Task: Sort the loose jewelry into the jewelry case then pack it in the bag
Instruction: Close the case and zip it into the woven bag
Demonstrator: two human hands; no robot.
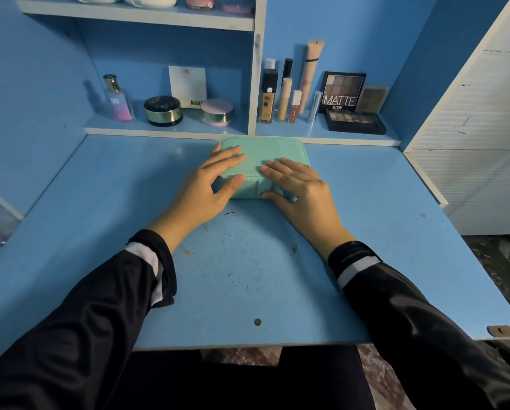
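MINT CASE, LID DOWN: Both of your hands lie on the closed jewelry case (pixel 273 149). It sits at the far middle of the blue desk (pixel 248 279), its back edge close to the low shelf (pixel 165 130).

Your left hand (pixel 215 179) lays its fingers straight and slightly spread across the left half of the lid, while the thumb presses the front wall from the near side. Your right hand (pixel 299 184) lies flat on the right half with its fingers straight and close together, and its thumb is at the small clasp tab (pixel 262 187) on the front face.

Neither hand curls round the case. The hold is a press from above and from the front, which looks meant to pin the lid and steady the box while the tab is fastened. Whether the clasp has caught cannot be told from here.

No loose jewelry shows on the desk, so the sorting seems done. The bag is nowhere in view, so packing is yet to come. You would likely need a firmer grasp round the sides to lift the case.

On the shelf beyond, a perfume bottle (pixel 116 99) at the left and a "MATTE" eyeshadow palette (pixel 344 91) at the right stand well apart from your hands, out of the way of the work.
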